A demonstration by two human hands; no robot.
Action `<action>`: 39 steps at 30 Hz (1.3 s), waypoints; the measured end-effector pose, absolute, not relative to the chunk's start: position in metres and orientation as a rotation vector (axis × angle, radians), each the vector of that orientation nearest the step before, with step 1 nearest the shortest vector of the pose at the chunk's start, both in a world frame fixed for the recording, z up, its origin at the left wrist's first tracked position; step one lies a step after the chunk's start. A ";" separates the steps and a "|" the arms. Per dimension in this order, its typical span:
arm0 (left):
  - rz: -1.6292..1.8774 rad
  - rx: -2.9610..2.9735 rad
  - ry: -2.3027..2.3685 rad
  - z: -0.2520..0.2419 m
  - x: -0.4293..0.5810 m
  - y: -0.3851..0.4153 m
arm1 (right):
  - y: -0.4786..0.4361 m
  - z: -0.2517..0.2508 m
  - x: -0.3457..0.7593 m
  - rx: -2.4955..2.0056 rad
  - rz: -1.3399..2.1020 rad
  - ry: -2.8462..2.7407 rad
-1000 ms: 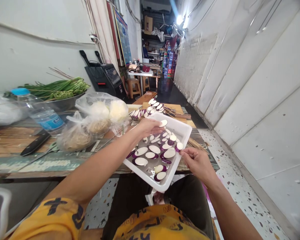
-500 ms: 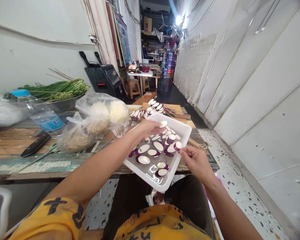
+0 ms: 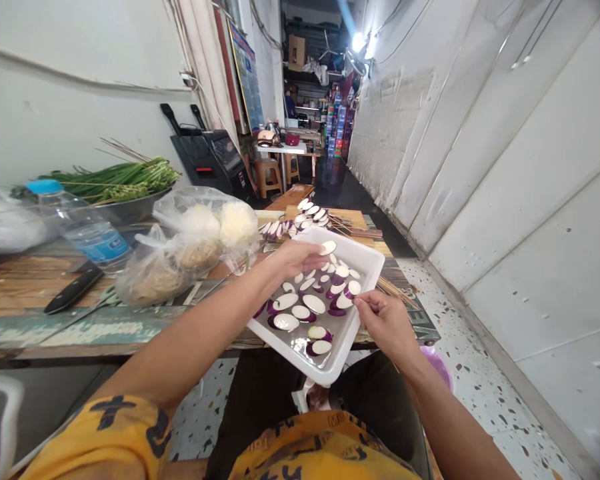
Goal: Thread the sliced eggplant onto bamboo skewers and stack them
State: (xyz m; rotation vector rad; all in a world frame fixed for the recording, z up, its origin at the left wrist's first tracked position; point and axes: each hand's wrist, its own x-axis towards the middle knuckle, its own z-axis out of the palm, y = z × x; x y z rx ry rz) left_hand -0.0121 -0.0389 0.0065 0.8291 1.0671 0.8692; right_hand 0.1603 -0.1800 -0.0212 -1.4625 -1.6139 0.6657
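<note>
My left hand (image 3: 307, 257) reaches over the far side of a white tray (image 3: 337, 373), fingers closed on a pale oval eggplant slice (image 3: 329, 247). Several purple-skinned eggplant slices (image 3: 313, 305) lie in water in the tray. At the tray's right rim, my right hand (image 3: 385, 320) is pinched, seemingly on a thin skewer that hardly shows. An eggplant slice (image 3: 353, 288) sits just beyond those fingertips; whether it is threaded is too small to tell. Behind the tray, skewered eggplant slices (image 3: 313, 212) are piled on a wooden board (image 3: 355, 217).
Loose bamboo skewers (image 3: 397, 291) lie right of the tray. On the table's left are a black-handled knife (image 3: 73, 290), a water bottle (image 3: 97, 243), bagged food (image 3: 155, 273) and a bowl of greens (image 3: 140, 200). A purple tub (image 3: 439, 367) stands on the floor at right.
The slices floating in the tray have drifted slightly. My right hand has shifted a little left, and more of the purple tub shows. My left hand keeps its slice in nearly the same place.
</note>
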 end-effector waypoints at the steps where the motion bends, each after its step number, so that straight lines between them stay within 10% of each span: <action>1: 0.868 0.832 1.072 0.007 -0.012 -0.039 | -0.180 -0.022 0.159 -1.461 0.642 -1.625; 39: 0.887 1.188 1.138 0.003 -0.001 -0.051 | -0.168 -0.012 0.145 -1.674 -0.128 -2.021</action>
